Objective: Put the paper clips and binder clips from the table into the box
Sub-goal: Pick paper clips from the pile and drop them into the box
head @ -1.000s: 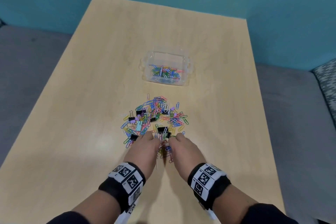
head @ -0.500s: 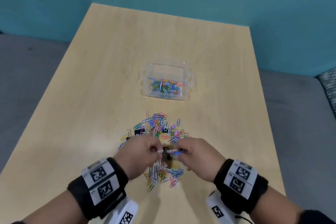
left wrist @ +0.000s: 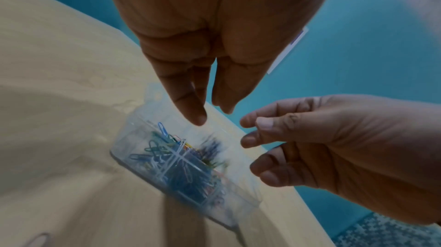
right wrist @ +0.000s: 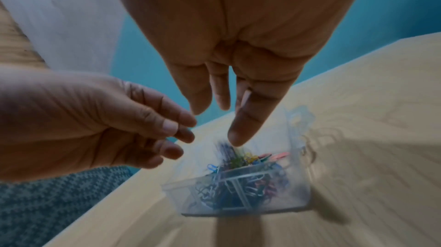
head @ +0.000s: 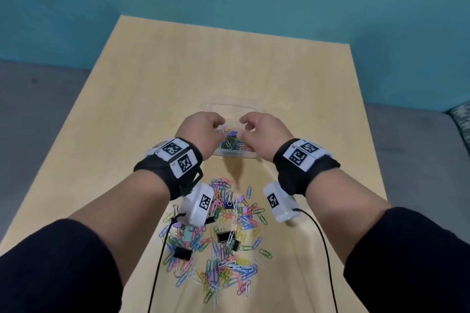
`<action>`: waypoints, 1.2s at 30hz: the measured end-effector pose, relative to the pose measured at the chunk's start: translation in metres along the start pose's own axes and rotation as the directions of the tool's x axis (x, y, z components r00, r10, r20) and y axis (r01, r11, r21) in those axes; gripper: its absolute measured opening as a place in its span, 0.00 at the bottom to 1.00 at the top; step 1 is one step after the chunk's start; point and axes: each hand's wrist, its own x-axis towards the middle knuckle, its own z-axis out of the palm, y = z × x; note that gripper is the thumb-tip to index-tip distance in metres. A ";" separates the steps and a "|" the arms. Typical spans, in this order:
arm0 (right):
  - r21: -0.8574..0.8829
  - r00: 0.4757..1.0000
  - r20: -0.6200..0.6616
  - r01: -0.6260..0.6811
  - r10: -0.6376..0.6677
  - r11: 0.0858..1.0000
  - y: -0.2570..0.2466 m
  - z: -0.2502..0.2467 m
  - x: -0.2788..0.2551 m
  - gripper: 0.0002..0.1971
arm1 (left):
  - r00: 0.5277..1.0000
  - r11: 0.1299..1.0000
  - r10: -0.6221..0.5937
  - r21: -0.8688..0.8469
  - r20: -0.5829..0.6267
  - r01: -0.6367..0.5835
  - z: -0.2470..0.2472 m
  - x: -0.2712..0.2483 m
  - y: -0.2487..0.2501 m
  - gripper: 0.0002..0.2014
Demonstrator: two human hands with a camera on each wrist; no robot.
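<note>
1. Left hand [head: 203, 132] and right hand [head: 262, 132]: fingers apart, empty, above the clear plastic box [head: 235, 156].
2. Paper clips [head: 229, 269], binder clips [head: 225, 236]: mostly on table [head: 152, 109].
3. Risk: falling clips may bounce out over the box's low wall.

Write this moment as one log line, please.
left hand: open over clear box | right hand: open over box | paper clips: in box | pile with binder clips: on table

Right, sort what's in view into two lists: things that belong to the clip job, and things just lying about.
Part of the job:
- clear plastic box, partly filled with clips
- heap of coloured wire paper clips on the table
- black metal binder clips in the heap
- left hand and right hand, over the box

Just there:
- light wooden table
- patterned grey cushion
</note>
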 end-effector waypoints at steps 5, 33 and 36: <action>-0.228 0.992 0.024 0.129 -0.127 0.965 0.028 0.010 -0.070 0.13 | 0.997 0.995 0.059 0.078 -0.056 -0.054 -0.001 -0.073 -0.024 0.16; -0.367 0.995 0.090 0.074 -0.043 0.927 0.065 0.130 -0.234 0.34 | 0.996 0.945 0.086 0.315 -0.003 -0.081 0.092 -0.283 -0.088 0.33; -0.351 0.994 0.082 0.094 -0.069 0.932 0.055 0.144 -0.228 0.31 | 0.995 0.938 0.099 0.334 0.012 -0.098 0.103 -0.269 -0.074 0.33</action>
